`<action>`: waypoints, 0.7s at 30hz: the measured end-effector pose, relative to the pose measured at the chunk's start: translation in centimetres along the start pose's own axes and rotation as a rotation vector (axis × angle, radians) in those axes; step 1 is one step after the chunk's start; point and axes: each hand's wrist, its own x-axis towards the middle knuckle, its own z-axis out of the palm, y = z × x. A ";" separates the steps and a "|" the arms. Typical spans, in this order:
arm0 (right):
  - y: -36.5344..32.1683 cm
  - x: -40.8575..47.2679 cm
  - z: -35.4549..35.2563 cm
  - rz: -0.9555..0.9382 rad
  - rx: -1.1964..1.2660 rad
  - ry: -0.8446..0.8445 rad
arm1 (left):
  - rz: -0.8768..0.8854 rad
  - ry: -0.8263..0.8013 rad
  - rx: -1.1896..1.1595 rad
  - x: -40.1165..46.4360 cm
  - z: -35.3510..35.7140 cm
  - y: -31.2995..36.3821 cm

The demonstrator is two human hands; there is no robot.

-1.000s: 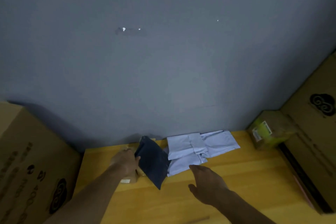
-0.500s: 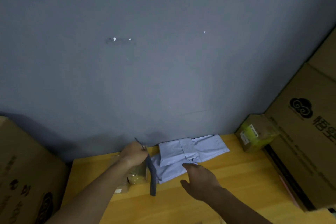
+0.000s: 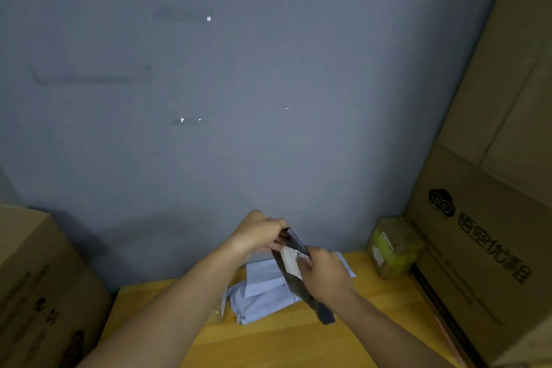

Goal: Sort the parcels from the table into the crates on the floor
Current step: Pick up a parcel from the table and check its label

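I'm looking at the dark parcel (image 3: 301, 284) right now, a flat dark-grey mailer bag that's being held up above the worktop (image 3: 286, 337), tilted so its top end is up near the wall and its bottom corner is hanging down toward the wood. There's a white label (image 3: 291, 260) showing on its face. The left hand (image 3: 260, 233) is pinching the top edge, so that grip is closed on the bag, and the right hand (image 3: 325, 275) is wrapping around the middle of it just below the label, fingers closed on the same bag. So both hands are holding one parcel between them.

Right under and behind it, the pale parcels (image 3: 265, 290) are lying in a loose overlapping pile on the worktop, close to the wall. I can't tell exactly how many are in that pile. There's something small and clear-ish at the left edge of the pile but it's too blurry for me to call.

Off to the right, a yellow-green box (image 3: 391, 248) is sitting at the back corner, touching the big printed carton (image 3: 484, 248). Another brown carton (image 3: 38, 287) is standing on the left side. The grey wall (image 3: 239, 98) is filling most of the view.
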 end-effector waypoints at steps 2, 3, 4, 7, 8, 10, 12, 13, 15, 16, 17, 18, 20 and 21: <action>1.1 -0.7 -2.1 0.037 0.075 0.016 | 0.109 -0.025 0.042 -1.1 0.4 1.1; 1.7 -1.0 -3.1 0.043 0.103 0.013 | 0.177 -0.017 0.061 -1.5 0.5 1.4; 2.3 -1.5 -4.3 0.040 0.126 0.002 | 0.251 0.007 0.078 -1.8 0.5 1.6; 3.6 -2.9 -7.7 0.003 0.171 -0.077 | 0.447 0.034 0.185 -3.3 0.9 2.4; 3.8 -3.5 -8.7 -0.007 0.177 -0.103 | 0.484 0.010 0.230 -3.8 1.2 2.7; 4.0 -4.6 -10.4 -0.021 0.173 -0.137 | 0.559 -0.035 0.326 -5.0 2.1 3.5; 4.3 -5.5 -11.7 -0.035 0.172 -0.148 | 0.630 -0.072 0.363 -5.9 3.1 4.3; 4.6 -5.8 -12.2 -0.039 0.179 -0.149 | 0.659 -0.084 0.362 -6.2 3.5 4.5; 5.2 -6.6 -13.1 -0.043 0.184 -0.132 | 0.687 -0.067 0.366 -6.6 4.0 4.9; 5.7 -7.0 -13.6 -0.043 0.180 -0.115 | 0.683 -0.037 0.346 -6.6 4.0 4.9; 6.3 -7.4 -14.2 -0.043 0.174 -0.093 | 0.672 -0.002 0.301 -6.6 4.0 5.0; 7.1 -7.8 -14.7 -0.041 0.171 -0.067 | 0.646 0.039 0.239 -6.5 3.9 5.0; 8.4 -8.5 -15.7 -0.012 0.195 -0.026 | 0.576 0.103 0.079 -6.6 3.4 5.0; 9.1 -8.8 -16.1 0.010 0.216 -0.004 | 0.542 0.105 -0.010 -6.8 3.1 5.1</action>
